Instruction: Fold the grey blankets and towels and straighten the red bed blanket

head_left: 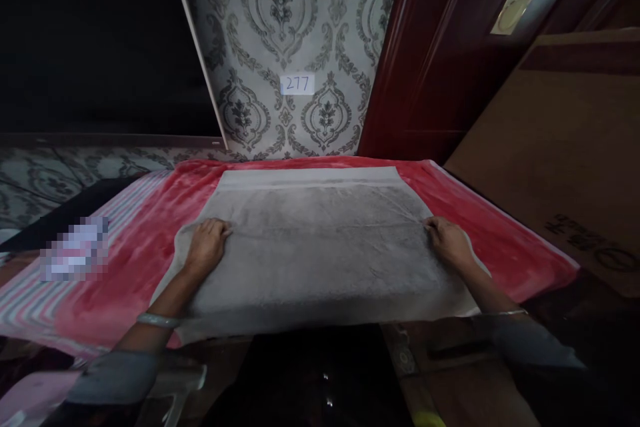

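A grey plush towel (pixel 320 260) with a pale band along its far edge lies spread over a red blanket (pixel 135 233). Its near edge hangs over the front of the table. My left hand (pixel 207 243) pinches the towel near its left side, fingers closed on the cloth. On the right side, my right hand (pixel 447 240) grips the towel in the same way, thumb and fingers together. A slight crease runs across the cloth between the two hands.
A large dark screen (pixel 100 40) stands at the back left. To the right leans a big cardboard box (pixel 560 147), beside a dark red wooden door panel (pixel 430 47). A paper label reading 277 (pixel 297 84) is stuck on the patterned wall. A blurred-out item (pixel 75 249) lies on the blanket's striped border.
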`<move>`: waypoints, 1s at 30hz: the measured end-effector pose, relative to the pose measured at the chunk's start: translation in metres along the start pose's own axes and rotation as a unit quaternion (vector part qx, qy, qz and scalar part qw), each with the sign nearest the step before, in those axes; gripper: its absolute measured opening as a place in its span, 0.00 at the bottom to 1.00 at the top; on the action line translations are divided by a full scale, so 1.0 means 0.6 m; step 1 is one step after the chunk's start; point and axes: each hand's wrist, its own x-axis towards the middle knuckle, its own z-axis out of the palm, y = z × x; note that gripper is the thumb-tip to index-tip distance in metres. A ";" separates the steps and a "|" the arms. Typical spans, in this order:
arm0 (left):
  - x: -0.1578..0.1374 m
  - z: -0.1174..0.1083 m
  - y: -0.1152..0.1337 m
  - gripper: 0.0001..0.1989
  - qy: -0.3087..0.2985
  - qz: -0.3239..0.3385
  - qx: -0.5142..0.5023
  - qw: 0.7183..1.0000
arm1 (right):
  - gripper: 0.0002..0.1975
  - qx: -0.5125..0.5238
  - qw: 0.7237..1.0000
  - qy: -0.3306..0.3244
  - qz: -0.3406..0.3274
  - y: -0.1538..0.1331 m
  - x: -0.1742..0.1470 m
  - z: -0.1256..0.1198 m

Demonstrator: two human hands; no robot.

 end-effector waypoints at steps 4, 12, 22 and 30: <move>-0.011 -0.013 -0.005 0.09 0.032 0.005 -0.008 0.999 | 0.11 0.016 0.999 0.051 -0.006 0.002 -0.015 -0.013; -0.023 -0.013 -0.014 0.14 -0.019 0.050 0.076 0.996 | 0.16 0.058 0.996 -0.001 -0.067 0.007 -0.041 0.010; -0.052 -0.045 -0.048 0.17 0.011 0.071 0.141 0.987 | 0.14 0.029 0.999 0.014 -0.017 0.021 -0.047 -0.015; -0.093 -0.165 -0.004 0.19 0.064 0.050 0.149 0.985 | 0.12 0.038 0.993 0.106 0.015 0.009 -0.106 -0.103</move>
